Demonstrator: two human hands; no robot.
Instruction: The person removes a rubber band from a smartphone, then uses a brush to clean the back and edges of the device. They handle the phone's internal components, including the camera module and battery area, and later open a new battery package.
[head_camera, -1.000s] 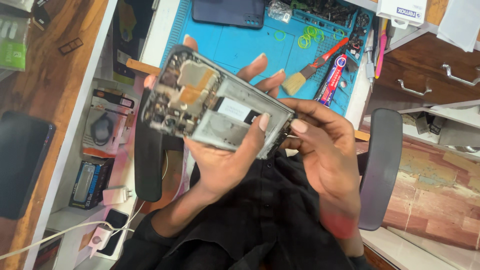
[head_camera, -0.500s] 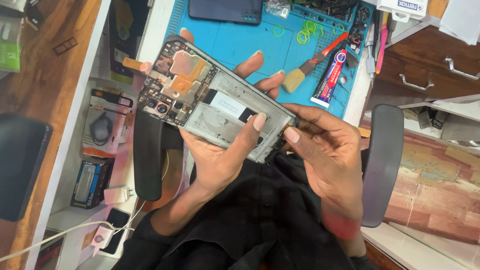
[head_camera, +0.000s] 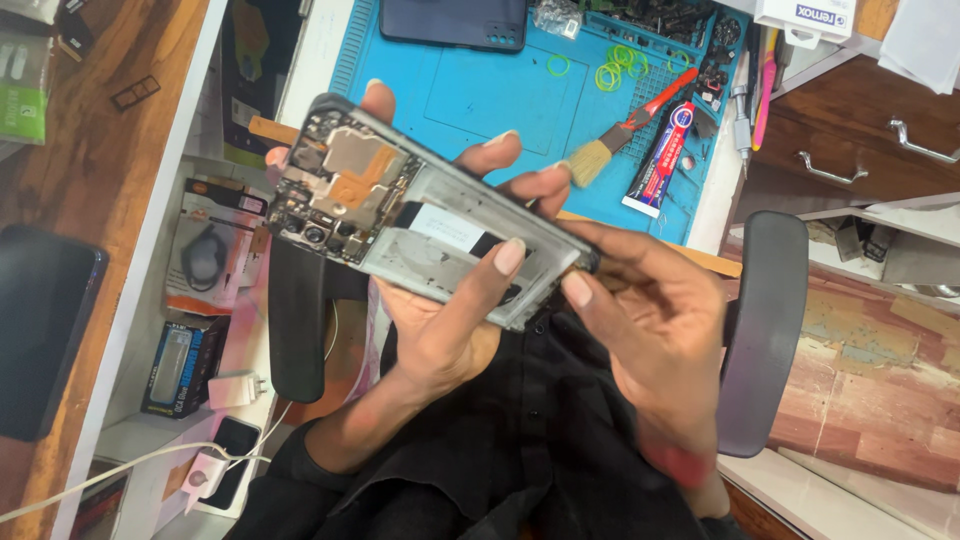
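Observation:
An opened smartphone (head_camera: 400, 215) with its back cover off shows a circuit board, camera modules and a grey metal frame. My left hand (head_camera: 450, 320) cradles it from below, thumb pressed on the frame's near edge, fingertips showing over the far edge. My right hand (head_camera: 650, 320) pinches the phone's right end between thumb and fingers. The phone is held tilted above my lap, over black clothing.
A blue work mat (head_camera: 500, 90) lies beyond, bearing a dark phone cover (head_camera: 455, 22), green rings (head_camera: 605, 75), a brush (head_camera: 625, 130) and a glue tube (head_camera: 665, 155). Chair armrests (head_camera: 765, 330) flank me. Boxes, a charger (head_camera: 235, 390) and cable sit on the left shelf.
The phone has shifted slightly right and lower in my hands. My right hand has moved from beneath its corner to gripping its right end.

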